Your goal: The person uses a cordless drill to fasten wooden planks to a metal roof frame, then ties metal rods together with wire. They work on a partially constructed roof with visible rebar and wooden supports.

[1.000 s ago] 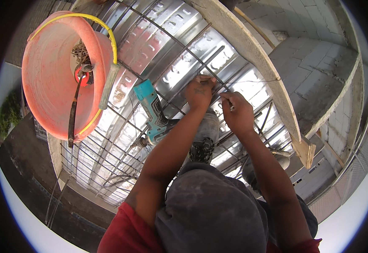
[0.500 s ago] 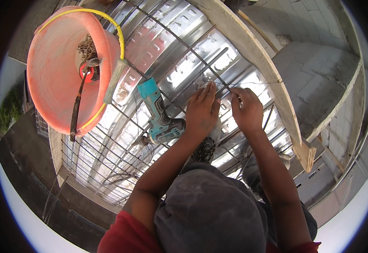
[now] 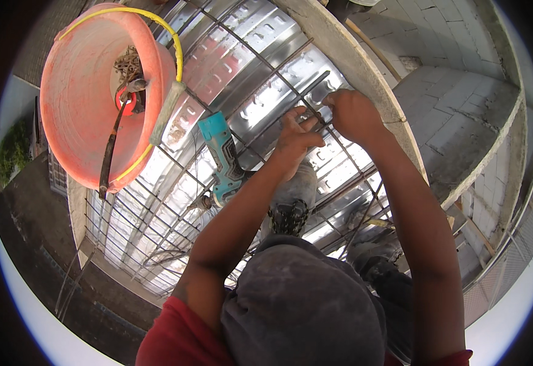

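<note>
A grid of thin steel reinforcing bars (image 3: pixel 265 60) runs over shiny ribbed metal decking (image 3: pixel 260 36). At a crossing of two bars both my hands meet. My right hand (image 3: pixel 355 116) is closed in a pinch on the far side of the crossing; what it pinches is too small to make out. My left hand (image 3: pixel 297 137) has its fingers curled against the bar from the left, thumb stretched toward the right hand. A teal and black cordless drill (image 3: pixel 222 161) lies on the bars beside my left forearm, which hides part of it.
An orange bucket (image 3: pixel 56 110) with a yellow handle stands at the left. It holds a bundle of rusty wire pieces (image 3: pixel 127 64) and a long dark-handled tool (image 3: pixel 111 149). A curved board edge (image 3: pixel 364 73) borders the decking on the right, beside a grey block wall (image 3: pixel 455 116).
My right hand has closed from spread fingers into a pinch and moved up. My left hand has turned from lying flat to curled fingers. The drill and bucket stay in place.
</note>
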Tool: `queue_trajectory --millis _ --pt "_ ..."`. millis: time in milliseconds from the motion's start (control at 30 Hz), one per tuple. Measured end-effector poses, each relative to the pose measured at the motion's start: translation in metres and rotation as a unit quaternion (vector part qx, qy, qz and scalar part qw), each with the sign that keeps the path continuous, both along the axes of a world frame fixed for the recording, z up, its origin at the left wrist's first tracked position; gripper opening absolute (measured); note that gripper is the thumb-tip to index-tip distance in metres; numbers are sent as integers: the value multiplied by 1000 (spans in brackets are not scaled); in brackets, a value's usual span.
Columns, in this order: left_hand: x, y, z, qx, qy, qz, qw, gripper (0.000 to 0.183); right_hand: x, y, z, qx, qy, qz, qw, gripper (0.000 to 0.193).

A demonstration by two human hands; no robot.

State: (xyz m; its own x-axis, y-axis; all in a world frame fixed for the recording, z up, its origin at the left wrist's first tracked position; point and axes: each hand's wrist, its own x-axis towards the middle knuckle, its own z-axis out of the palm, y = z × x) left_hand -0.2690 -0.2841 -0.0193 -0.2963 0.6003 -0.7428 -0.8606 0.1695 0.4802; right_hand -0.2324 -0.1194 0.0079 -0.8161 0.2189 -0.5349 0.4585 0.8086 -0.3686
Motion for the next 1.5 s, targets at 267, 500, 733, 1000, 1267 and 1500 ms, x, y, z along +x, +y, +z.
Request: queue_trajectory --millis 267,500,733,1000,1267,1500 --pt "1 10 6 -84 5 25 996 90 2 8 -6 -5 -21 -16 1000 28" --pt "-6 18 4 -69 -102 154 980 63 4 13 -18 -44 -9 5 999 26" --pt "-3 23 -4 -25 -106 220 969 26 -14 8 -14 -34 -55 -11 998 21" --pt "0 23 -9 -15 -96 259 961 41 -39 -5 -12 42 -167 10 985 22" --pt "-1 7 -19 -29 -60 100 993 62 -18 -24 -14 77 -64 -98 990 19" --pt "-11 -21 -16 -72 -5 -18 997 56 1 -28 -1 -20 -26 -227 973 16"
